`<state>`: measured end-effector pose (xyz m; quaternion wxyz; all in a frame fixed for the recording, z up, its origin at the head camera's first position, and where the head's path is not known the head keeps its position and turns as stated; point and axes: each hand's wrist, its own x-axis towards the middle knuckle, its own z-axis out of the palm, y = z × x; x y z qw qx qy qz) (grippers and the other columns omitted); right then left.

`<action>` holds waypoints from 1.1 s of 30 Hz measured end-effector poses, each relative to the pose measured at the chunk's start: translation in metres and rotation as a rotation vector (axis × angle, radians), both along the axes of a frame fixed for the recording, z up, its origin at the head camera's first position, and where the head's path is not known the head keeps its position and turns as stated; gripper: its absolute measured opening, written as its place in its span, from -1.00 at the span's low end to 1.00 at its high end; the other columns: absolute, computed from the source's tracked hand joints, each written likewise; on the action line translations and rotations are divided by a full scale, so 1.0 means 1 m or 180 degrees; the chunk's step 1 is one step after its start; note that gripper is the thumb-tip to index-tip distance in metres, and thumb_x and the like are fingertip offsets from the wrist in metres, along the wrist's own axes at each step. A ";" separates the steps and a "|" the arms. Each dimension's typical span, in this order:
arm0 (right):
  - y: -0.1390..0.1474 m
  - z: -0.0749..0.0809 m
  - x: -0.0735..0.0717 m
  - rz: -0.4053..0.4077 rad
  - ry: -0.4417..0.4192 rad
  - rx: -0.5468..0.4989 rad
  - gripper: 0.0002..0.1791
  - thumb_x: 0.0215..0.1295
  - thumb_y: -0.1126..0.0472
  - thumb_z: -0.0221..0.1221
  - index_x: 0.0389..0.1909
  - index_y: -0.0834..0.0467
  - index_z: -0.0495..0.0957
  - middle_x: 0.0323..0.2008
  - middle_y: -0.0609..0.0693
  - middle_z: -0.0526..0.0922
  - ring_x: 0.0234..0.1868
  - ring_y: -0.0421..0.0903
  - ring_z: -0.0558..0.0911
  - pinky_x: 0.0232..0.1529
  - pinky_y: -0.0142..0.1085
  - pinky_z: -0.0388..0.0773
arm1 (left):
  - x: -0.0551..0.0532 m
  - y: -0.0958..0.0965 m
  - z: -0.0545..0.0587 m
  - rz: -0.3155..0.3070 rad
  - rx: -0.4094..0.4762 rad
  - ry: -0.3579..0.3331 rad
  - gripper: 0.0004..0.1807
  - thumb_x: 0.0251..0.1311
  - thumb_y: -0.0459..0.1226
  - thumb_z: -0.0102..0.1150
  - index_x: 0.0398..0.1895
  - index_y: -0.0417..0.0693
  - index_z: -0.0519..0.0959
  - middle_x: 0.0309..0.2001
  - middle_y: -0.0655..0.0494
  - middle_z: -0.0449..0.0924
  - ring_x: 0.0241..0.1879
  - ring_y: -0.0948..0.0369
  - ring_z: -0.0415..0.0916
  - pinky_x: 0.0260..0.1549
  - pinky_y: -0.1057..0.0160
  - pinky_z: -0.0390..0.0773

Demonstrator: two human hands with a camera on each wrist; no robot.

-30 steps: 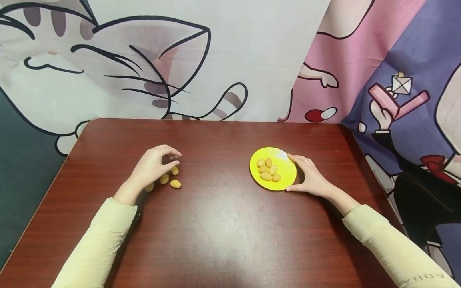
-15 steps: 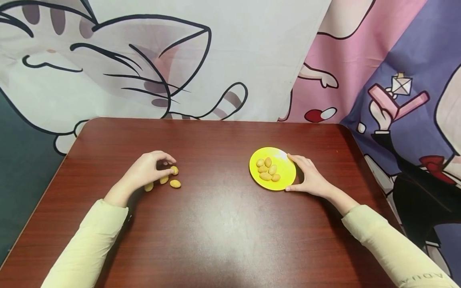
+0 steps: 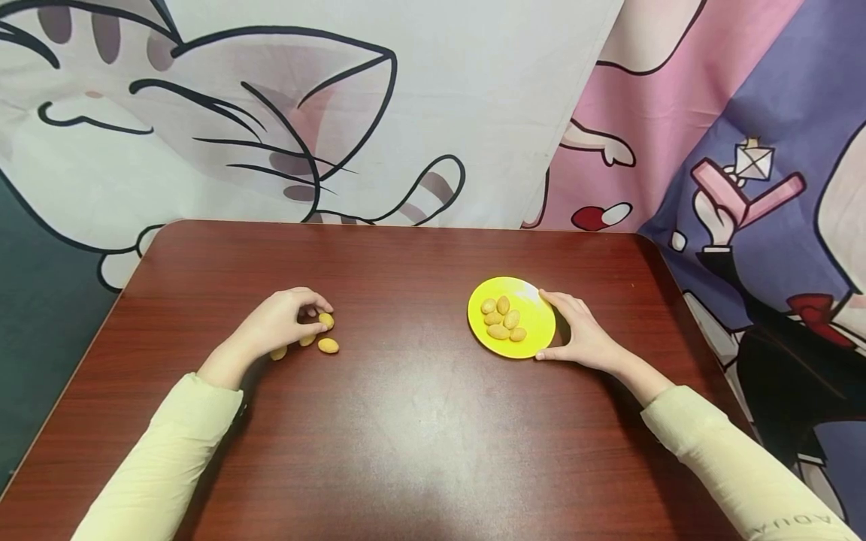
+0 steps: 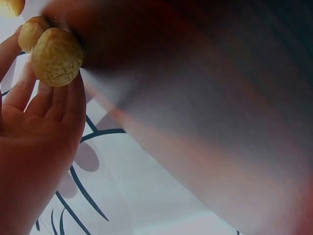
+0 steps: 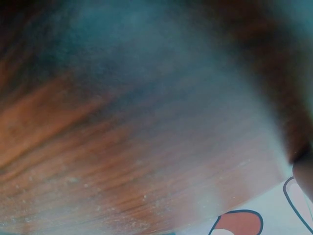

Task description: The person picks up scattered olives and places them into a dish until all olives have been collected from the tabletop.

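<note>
My left hand [image 3: 280,321] is at the left of the table, pinching a small yellow wrinkled oval piece [image 3: 326,321] between thumb and fingertips. Its exact kind I cannot tell; it looks like a dried fruit or nut. A similar loose piece [image 3: 328,346] lies just nearer, and two more sit partly hidden by the hand. In the left wrist view, a wrinkled piece [image 4: 57,57] hides part of the fingers. On the right, my right hand [image 3: 583,333] holds the edge of a yellow plate [image 3: 537,300], thumb at the near rim and fingers at the far rim. Several similar pieces [image 3: 503,319] lie on it.
A brown wooden table [image 3: 406,421] carries everything, with its far edge against a cartoon-printed cloth [image 3: 473,98]. Bare tabletop lies between the left-hand pieces and the plate. The right wrist view shows mostly blurred tabletop.
My left hand has come down and slightly back to the left, and its thumb and fingertips have closed on the far yellow piece. The right hand and plate have stayed put.
</note>
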<state>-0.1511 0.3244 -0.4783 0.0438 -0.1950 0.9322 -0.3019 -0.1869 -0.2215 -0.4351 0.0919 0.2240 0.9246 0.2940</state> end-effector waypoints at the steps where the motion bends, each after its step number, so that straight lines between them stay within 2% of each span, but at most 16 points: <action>1: 0.000 0.000 0.000 -0.0002 -0.0005 -0.0002 0.29 -0.10 0.03 0.70 0.62 0.25 0.19 0.53 0.30 0.30 0.52 0.31 0.21 0.45 0.32 0.16 | 0.000 0.000 0.000 0.0000 -0.0002 -0.0004 -0.81 0.26 -0.35 0.48 -0.09 -0.11 0.75 -0.17 0.02 0.73 -0.14 0.09 0.64 -0.04 0.04 0.62; 9: -0.002 0.002 0.000 0.0006 -0.0004 0.0003 0.29 -0.10 0.03 0.70 0.62 0.26 0.18 0.52 0.31 0.30 0.52 0.32 0.20 0.46 0.33 0.15 | 0.002 0.000 0.000 0.0044 -0.0052 0.0057 -0.87 0.27 -0.29 0.49 -0.17 -0.06 0.75 -0.24 0.08 0.70 -0.18 0.14 0.62 -0.10 0.15 0.59; 19: -0.002 0.001 0.000 0.0028 -0.0003 -0.0007 0.28 -0.09 0.03 0.69 0.62 0.26 0.19 0.52 0.31 0.31 0.51 0.31 0.21 0.45 0.32 0.16 | 0.002 0.010 0.002 0.0205 -0.0065 0.0224 -0.87 0.32 -0.20 0.45 -0.15 0.00 0.74 -0.17 0.09 0.70 -0.12 0.11 0.61 -0.03 0.06 0.58; 26: -0.002 0.001 0.000 0.0033 0.0011 -0.0004 0.28 -0.10 0.05 0.69 0.61 0.29 0.19 0.52 0.33 0.31 0.51 0.32 0.22 0.45 0.32 0.16 | -0.001 0.027 0.005 0.0260 0.0081 0.0314 -0.87 0.32 -0.19 0.46 -0.14 0.04 0.74 -0.11 0.10 0.72 -0.09 0.11 0.62 0.03 0.05 0.58; 33: -0.002 0.001 0.000 0.0021 -0.0003 -0.0003 0.28 -0.10 0.05 0.69 0.61 0.28 0.19 0.52 0.32 0.30 0.51 0.32 0.21 0.45 0.32 0.16 | -0.007 0.050 0.008 0.0179 0.0175 0.0331 -0.85 0.32 -0.17 0.46 -0.12 0.06 0.74 -0.08 0.11 0.72 -0.05 0.10 0.65 0.08 0.05 0.60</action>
